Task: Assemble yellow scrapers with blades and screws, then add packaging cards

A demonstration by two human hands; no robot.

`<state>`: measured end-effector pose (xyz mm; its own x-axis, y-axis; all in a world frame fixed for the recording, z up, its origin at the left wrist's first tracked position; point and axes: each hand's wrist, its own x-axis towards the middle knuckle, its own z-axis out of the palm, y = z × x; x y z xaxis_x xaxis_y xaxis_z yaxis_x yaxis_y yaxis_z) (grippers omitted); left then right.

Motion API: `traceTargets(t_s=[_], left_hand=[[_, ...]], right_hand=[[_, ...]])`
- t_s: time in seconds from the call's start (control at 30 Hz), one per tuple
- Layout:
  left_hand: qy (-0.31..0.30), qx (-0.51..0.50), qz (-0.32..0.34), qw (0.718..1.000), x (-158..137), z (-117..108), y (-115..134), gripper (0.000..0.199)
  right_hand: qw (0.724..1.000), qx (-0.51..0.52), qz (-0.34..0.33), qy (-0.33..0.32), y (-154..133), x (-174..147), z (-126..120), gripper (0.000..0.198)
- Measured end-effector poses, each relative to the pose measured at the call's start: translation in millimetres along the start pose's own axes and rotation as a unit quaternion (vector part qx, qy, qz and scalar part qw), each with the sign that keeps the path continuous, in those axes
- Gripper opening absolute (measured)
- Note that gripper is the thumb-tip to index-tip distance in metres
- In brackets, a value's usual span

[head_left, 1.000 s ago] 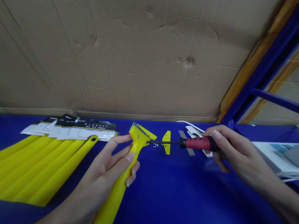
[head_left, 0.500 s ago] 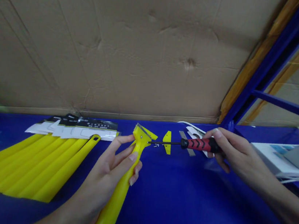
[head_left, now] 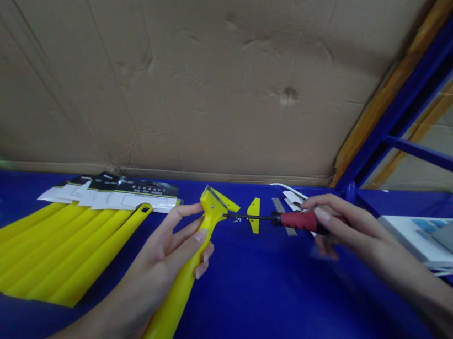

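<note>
My left hand (head_left: 173,257) is wrapped round the neck of a yellow scraper (head_left: 167,317), its head tilted up with a metal edge along the top. In my right hand (head_left: 344,229) is a screwdriver (head_left: 299,220) with a red and black handle. Its dark shaft reaches left to the side of the scraper head, and the tip meets the head there. Below the shaft lie small screws (head_left: 237,220). A yellow blade cover (head_left: 252,224) lies behind the shaft, and a flat metal blade (head_left: 278,204) lies farther right, partly hidden by the handle.
Several yellow scraper handles (head_left: 52,252) lie side by side at left, with packaged blades (head_left: 143,195) at their far ends. A white device (head_left: 425,245) stands at right near a blue frame post (head_left: 403,98). Cardboard (head_left: 221,80) backs the blue table (head_left: 273,320).
My right hand's fingers have shifted round the screwdriver handle, and the handle has turned. The scraper head has moved very slightly left in my left hand.
</note>
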<state>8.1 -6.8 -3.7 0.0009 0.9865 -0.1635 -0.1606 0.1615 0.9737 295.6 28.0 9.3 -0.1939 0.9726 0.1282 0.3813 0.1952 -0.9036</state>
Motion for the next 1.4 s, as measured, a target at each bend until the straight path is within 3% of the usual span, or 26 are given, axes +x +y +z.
traceTargets(t_s=[0.17,0.33,0.47,0.6,0.77,0.9,1.03,1.17,1.23,1.4], left_hand=[[-0.002,-0.003,0.005,1.000,-1.3,0.5,1.8,0.046],[0.008,-0.027,0.018,0.999,-0.6,4.0,-4.6,0.044],[0.006,-0.037,0.030,0.999,3.1,2.3,-6.0,0.046],[0.014,-0.038,0.020,0.999,3.9,0.4,-3.1,0.049],[0.022,-0.025,0.012,0.999,2.3,1.2,-0.3,0.051],[0.032,-0.032,0.035,0.998,2.8,2.0,1.2,0.047],[0.010,-0.032,0.027,0.999,2.6,0.6,1.0,0.046],[-0.023,-0.016,0.029,0.999,1.8,-1.7,-0.6,0.041],[-0.022,-0.016,0.030,0.999,2.2,-2.1,-0.2,0.042],[0.001,-0.025,0.032,0.999,2.9,-0.3,3.2,0.042]], right_hand=[[0.999,0.009,-0.036,-0.001,-3.6,-1.0,-3.0,0.037],[0.999,-0.017,0.012,0.036,-0.1,3.1,1.1,0.053],[1.000,-0.004,-0.006,0.003,1.7,-0.1,-4.1,0.046],[0.999,0.002,-0.035,0.012,-2.3,-1.0,-2.6,0.038],[0.999,0.008,0.013,0.044,1.8,4.4,7.6,0.055],[0.999,0.036,-0.010,0.008,4.5,2.1,4.1,0.046],[0.998,0.033,-0.042,0.028,0.1,1.0,2.7,0.039],[0.999,0.015,-0.002,0.049,2.1,4.4,8.3,0.047],[0.999,0.024,0.008,0.030,4.4,4.5,8.6,0.047],[0.998,0.042,-0.046,0.004,2.4,1.1,3.1,0.043]])
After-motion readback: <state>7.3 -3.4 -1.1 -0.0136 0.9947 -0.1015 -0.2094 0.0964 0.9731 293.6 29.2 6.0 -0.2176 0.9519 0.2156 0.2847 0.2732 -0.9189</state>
